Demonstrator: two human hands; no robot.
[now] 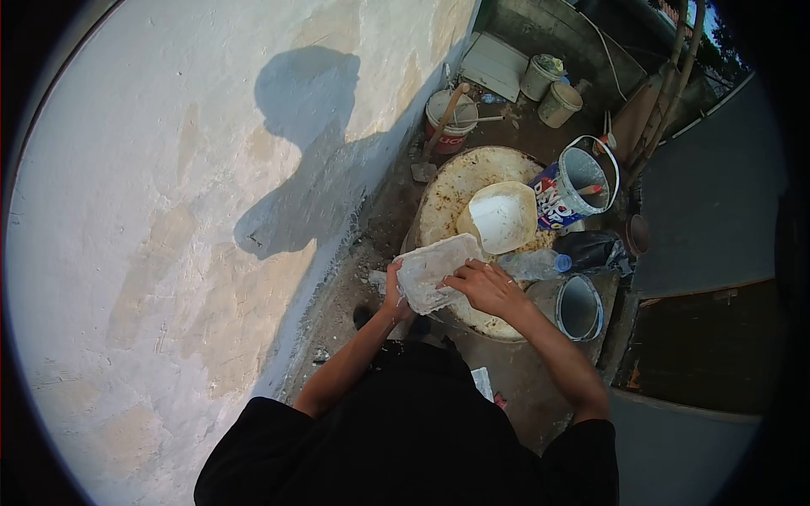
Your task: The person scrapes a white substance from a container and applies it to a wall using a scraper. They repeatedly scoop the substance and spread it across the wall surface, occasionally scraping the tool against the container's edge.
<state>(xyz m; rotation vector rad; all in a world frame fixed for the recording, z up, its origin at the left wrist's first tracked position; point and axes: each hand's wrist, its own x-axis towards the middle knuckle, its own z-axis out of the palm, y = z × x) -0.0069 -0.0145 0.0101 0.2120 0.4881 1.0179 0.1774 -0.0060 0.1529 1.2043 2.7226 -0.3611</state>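
1. The shallow tray looks like whitish plastic, its inside dull and roughened by a pale, crusty film.
2. The wall has a matt, uneven coat, white in parts and bare beige in others, with small bumps and scrapes.
3. The cut tub appears to be cream plastic, fairly smooth, with a white coating inside.
4. The printed bucket looks like plastic, its sides slightly glossy.
5. The bottle is clear, shiny plastic.
6. The round top is blotched and crusted; its material is unclear.
7. The stick looks wooden.
8. The shirt is matt black cloth.
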